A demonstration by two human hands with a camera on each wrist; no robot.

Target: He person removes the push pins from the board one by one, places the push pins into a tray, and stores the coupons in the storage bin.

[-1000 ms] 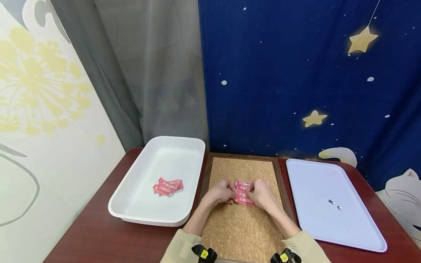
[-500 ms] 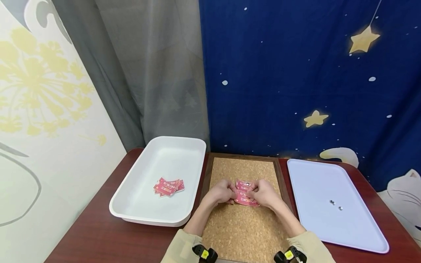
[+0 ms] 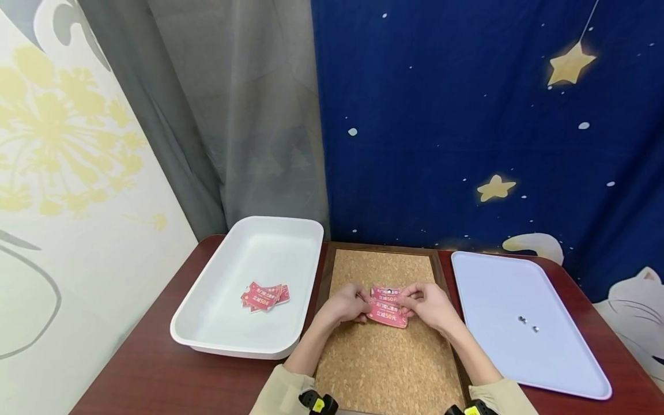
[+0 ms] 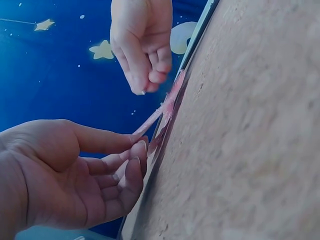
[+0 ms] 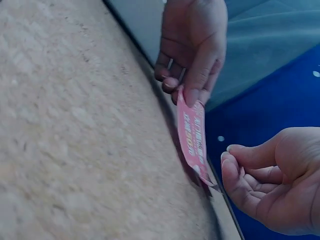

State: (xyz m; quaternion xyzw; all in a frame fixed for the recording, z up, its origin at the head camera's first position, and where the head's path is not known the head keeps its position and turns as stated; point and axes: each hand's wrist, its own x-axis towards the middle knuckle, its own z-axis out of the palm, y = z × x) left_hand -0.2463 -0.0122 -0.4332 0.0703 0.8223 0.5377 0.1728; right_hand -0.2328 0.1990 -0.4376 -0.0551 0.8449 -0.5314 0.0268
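My left hand (image 3: 349,302) pinches the left edge of a pink coupon (image 3: 386,317) between thumb and fingers, over a cork board (image 3: 389,369). In the right wrist view this coupon stands tilted off the board, slightly bowed. Just above it in the head view is another pink coupon (image 3: 381,293), partly overlapped, with a small pin (image 3: 389,291) near its top. My right hand (image 3: 427,306) hovers by the held coupon's right edge. In the right wrist view the right hand (image 5: 280,182) is apart from the paper, thumb and forefinger tips close together, nothing visible between them.
On the left, a white basin (image 3: 207,323) contains several more pink coupons (image 3: 261,295). A pale tray (image 3: 513,357) with two small silver pins (image 3: 529,324) lies to the right. The board has a dark wooden frame (image 3: 324,276). Curtains hang behind the table (image 3: 140,369).
My right hand has shifted right and come off the face of the coupons, showing more of their print. My left hand keeps its pinch in nearly the same place.
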